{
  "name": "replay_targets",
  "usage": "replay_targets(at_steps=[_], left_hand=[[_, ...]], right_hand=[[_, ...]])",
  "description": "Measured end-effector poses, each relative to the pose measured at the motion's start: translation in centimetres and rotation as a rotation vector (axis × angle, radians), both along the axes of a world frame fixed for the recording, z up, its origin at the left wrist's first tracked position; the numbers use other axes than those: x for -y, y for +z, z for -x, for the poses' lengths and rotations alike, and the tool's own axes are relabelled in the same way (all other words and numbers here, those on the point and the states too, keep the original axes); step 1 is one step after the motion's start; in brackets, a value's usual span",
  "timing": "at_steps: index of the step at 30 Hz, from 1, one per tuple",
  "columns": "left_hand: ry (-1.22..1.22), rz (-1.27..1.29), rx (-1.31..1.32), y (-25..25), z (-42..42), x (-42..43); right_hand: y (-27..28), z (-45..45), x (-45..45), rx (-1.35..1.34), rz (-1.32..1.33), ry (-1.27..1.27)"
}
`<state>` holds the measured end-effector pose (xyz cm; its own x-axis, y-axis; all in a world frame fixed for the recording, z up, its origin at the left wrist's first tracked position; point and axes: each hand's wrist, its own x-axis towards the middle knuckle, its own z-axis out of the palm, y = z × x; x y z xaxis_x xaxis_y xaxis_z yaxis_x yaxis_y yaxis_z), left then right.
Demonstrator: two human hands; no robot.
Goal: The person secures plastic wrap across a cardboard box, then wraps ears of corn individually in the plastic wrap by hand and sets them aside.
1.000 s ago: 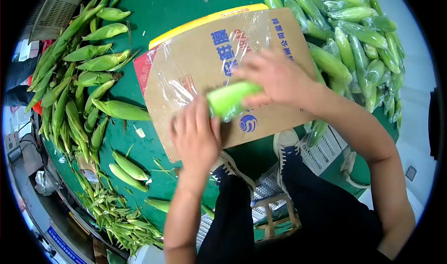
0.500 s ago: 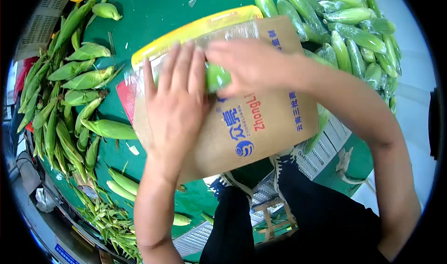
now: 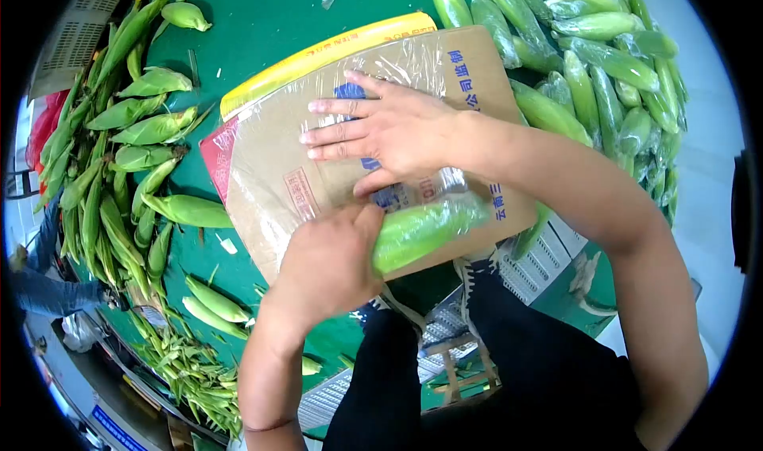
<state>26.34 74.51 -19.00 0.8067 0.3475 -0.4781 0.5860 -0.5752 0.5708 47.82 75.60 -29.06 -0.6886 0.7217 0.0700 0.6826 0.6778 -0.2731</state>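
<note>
- Ear of corn (image 3: pixel 433 227): film-covered where it shows, lies slantwise over the near part of the cardboard (image 3: pixel 478 46), close to the edge above the person's legs. Round and slick, so a loose grip could let it roll off.
- Left hand (image 3: pixel 330 260): fingers curled around the ear's left end, gripping. Only that end is held, so the right end could swing if bumped.
- Right hand (image 3: pixel 389 129): fingers spread, palm down on the clear film (image 3: pixel 266 157) over the cardboard, gripping nothing visible. Sideways drag there could crease or tear the film; cling could lift it with the hand.
- Thumbs sit near each other by the ear. Film could snag between them if the hands cross.
- Film on the ear: glare and the left fist hide much of it; can't tell if the left end is covered. Uneven pull could leave a gap or trapped air.
- Cardboard: hard push could shift it toward the pile of film-covered ears (image 3: pixel 592 26) at right and knock some loose.
- Husked-on ears (image 3: pixel 143 129) at left: well apart from the hands, low risk. Stray husk bits getting under the film seem likelier trouble.
</note>
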Motion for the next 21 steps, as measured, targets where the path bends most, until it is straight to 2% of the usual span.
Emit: replay_targets(at_steps=[3, 5, 7, 8, 9, 12, 13, 14, 16, 18, 20, 21], left_hand=[[-0.05, 0.148, -0.091, 0.8, 0.7, 1.9], [-0.173, 0.489, -0.31, 0.8, 1.0, 3.6], [-0.175, 0.765, -0.337, -1.7, 3.4, 9.5], [-0.337, 0.849, -0.253, -3.3, 5.0, 12.9], [-0.418, 0.81, -0.117, -3.9, 5.4, 15.7], [-0.287, 0.857, -0.052, -2.0, 4.2, 14.7], [-0.297, 0.884, -0.058, -1.4, 4.8, 13.3], [-0.225, 0.88, -0.038, -0.7, 6.2, 12.2], [-0.011, 0.772, 0.225, 0.3, 9.7, 10.0], [0.412, 0.983, 0.294, 1.0, 13.1, 9.3], [0.727, 0.974, 0.474, 1.6, 15.3, 8.7], [1.133, 0.937, 0.516, 1.1, 16.0, 9.6]], right_hand=[[0.0, 0.7, 1.2, 0.013, 0.004, -0.004], [-0.3, 0.8, 1.3, 0.02, -0.021, -0.007], [-0.8, 1.0, 1.2, 0.021, -0.058, -0.03], [-1.0, 1.2, 1.5, 0.019, -0.072, -0.044], [-1.1, 1.4, 1.9, 0.021, -0.083, -0.056], [1.3, 2.7, 6.9, 0.058, -0.19, 0.021], [4.1, 2.9, 9.7, -0.071, 0.146, 0.036], [6.7, 2.9, 13.0, -0.191, 0.479, 0.062], [8.5, 2.5, 18.5, -0.334, 1.169, 0.034], [9.1, 4.1, 20.1, -0.57, 1.805, -0.228], [7.2, 5.7, 21.6, -0.783, 1.594, -0.294], [6.8, 6.6, 21.6, -0.856, 1.493, -0.374]])
